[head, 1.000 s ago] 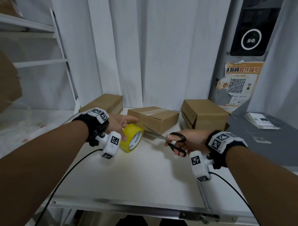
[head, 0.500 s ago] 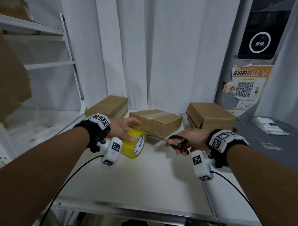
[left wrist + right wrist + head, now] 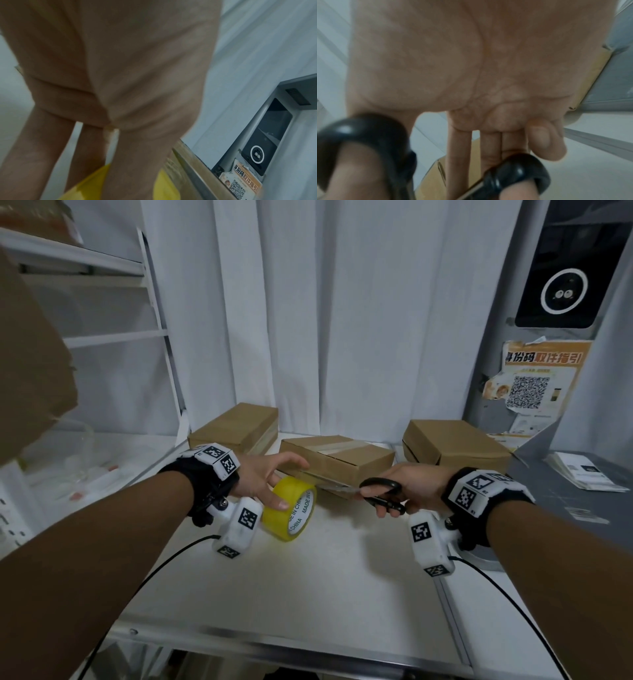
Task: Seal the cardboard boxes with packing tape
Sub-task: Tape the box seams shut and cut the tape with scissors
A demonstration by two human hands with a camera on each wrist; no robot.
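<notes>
The left hand (image 3: 263,479) grips the yellow tape roll (image 3: 291,510) just off the near left corner of the middle box (image 3: 337,462); the thumb lies along the roll's near side and the fingers (image 3: 291,465) reach over its top toward the box. The roll stands on edge on the white desk (image 3: 308,583), its printed core facing right. From the left wrist view the fingers are spread around the yellow band, with the box edge just beyond.

The right hand (image 3: 411,489) holds black-handled scissors (image 3: 382,496), thumb through one loop and fingers through the other. The blades point left toward the low front edge of the middle box; they look nearly closed, though the tips blur into the cardboard and I cannot tell if they touch tape.

The middle box sits at the far side of the desk with a pale strip of tape across its top. A second box (image 3: 236,426) lies to the far left, and a third box (image 3: 455,445) to the far right, all three apart from one another.

Behind them hang white curtains (image 3: 325,313). To the right stands a grey pillar carrying an orange notice (image 3: 537,378) with a QR code, and a dark panel (image 3: 565,278) above it. A white shelf (image 3: 102,337) rises on the left.
</notes>
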